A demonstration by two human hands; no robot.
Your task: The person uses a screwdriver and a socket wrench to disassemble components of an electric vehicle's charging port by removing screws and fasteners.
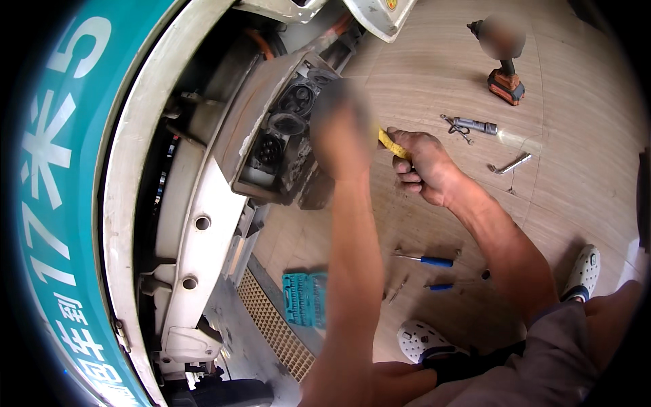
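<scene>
Thumb and fingers of your right hand [428, 163] pinch the yellow piece [393, 144], just beside your left hand [344, 132], which is too blurred to tell its grip. Looks light and fairly stiff to me, maybe slick if that dark speckling is grease, so probably best held by the end that's near your thumb. Beyond your left hand, the box [252, 95] has scuffed, grubby brown walls with chipped edges, and its round sockets [270, 150] look dusty and black.
</scene>
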